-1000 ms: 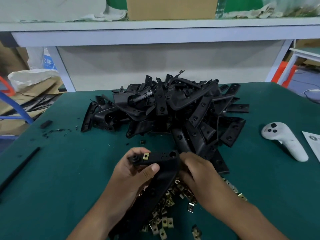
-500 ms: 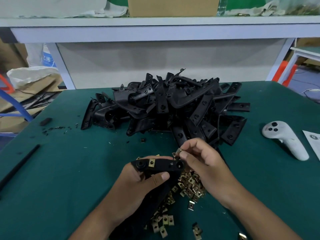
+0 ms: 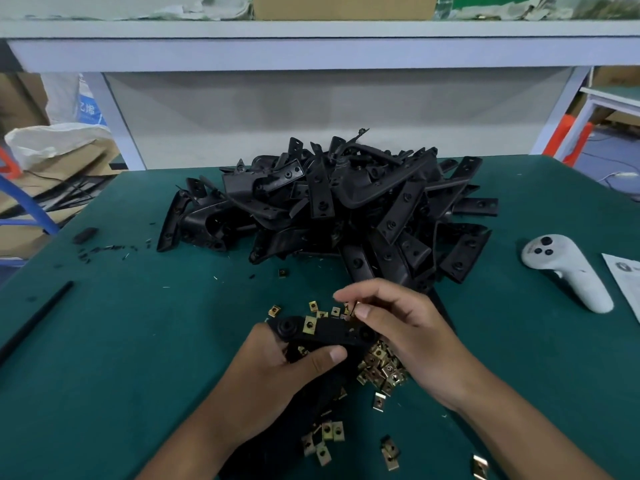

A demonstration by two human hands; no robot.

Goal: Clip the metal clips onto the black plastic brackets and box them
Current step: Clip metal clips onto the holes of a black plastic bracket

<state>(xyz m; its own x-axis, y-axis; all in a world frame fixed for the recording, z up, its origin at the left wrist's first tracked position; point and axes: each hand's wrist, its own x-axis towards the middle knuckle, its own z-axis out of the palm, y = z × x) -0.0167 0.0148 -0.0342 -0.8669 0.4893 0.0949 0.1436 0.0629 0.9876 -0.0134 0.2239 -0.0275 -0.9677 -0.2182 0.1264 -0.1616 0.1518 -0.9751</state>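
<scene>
My left hand grips a black plastic bracket near the table's front, thumb across its lower edge. One brass-coloured metal clip sits on the bracket's left part. My right hand pinches another small metal clip between thumb and forefinger, just above the bracket's right end. Loose metal clips lie scattered under and in front of both hands. A big heap of black brackets fills the middle of the green table.
A white handheld controller lies at the right, with a paper sheet beside it. A black rod and small black scraps lie at the left. A white shelf frame stands behind the table.
My right hand rose from the loose clips with one pinched in its fingers and now brings it down to the bracket's right end. The left hand lowered the bracket slightly.
</scene>
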